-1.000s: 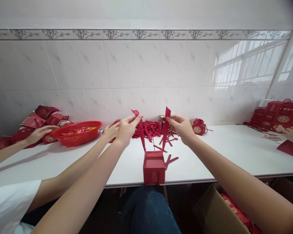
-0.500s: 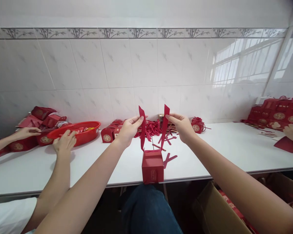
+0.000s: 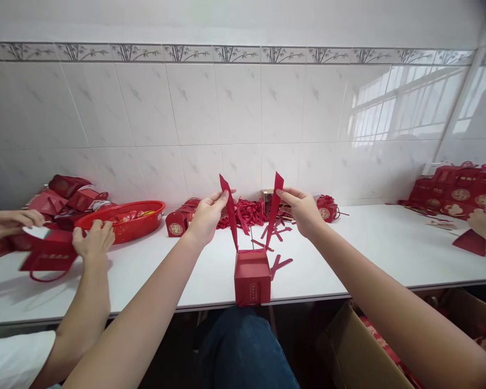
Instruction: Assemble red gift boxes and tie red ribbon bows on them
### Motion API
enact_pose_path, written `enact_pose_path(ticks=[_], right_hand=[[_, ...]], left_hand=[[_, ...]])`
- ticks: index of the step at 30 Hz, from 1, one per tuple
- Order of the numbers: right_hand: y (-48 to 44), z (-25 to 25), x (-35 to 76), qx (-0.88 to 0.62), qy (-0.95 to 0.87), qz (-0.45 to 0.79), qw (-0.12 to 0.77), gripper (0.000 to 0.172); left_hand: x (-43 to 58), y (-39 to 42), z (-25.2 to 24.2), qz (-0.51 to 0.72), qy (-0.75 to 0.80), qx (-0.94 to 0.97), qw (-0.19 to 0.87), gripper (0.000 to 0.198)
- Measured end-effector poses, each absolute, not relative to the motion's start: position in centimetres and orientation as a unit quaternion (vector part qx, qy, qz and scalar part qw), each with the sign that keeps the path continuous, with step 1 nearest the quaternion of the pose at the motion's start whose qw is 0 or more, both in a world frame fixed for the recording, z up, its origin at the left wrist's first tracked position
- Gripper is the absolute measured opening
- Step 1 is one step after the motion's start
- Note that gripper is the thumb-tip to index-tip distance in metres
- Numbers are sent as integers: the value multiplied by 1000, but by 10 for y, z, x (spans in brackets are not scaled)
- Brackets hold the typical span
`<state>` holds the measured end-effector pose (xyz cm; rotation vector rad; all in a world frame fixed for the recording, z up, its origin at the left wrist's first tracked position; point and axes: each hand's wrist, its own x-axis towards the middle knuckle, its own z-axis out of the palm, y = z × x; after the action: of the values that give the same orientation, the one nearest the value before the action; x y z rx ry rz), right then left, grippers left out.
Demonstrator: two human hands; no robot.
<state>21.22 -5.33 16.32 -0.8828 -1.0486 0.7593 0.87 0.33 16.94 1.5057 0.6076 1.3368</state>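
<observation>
The box (image 3: 252, 283) stands at the table (image 3: 348, 259) edge, basket (image 3: 125, 220) far left.

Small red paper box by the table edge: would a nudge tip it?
Probably light: the small red paper box looks like thin folded card. It likely slides easily on the smooth white table, and it stands at the front edge, so a push could drop it. The left hand and right hand hold its red ribbons up, perhaps steadying it.

box (image 3: 252, 282): matt red card | ribbon ends (image 3: 229, 213): smooth satin-like cloth | table (image 3: 368, 254): smooth white, slight sheen | wall tiles (image 3: 243, 108): glossy ceramic | basket (image 3: 123, 219): shiny red plastic
</observation>
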Motion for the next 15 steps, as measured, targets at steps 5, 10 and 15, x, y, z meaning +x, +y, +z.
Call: enact_pose_path(ticks=[5, 10, 15], right_hand=[[-45, 165, 211, -347, -479, 394, 704, 14], [-46, 166, 197, -386, -507, 373, 674, 8], [-60, 162, 182, -353, -630, 334, 606, 14]], left_hand=[[13, 3, 169, 544, 224, 637, 498, 37], [14, -11, 170, 498, 203, 713, 450, 48], [15, -22, 170, 445, 224, 769, 400, 71]])
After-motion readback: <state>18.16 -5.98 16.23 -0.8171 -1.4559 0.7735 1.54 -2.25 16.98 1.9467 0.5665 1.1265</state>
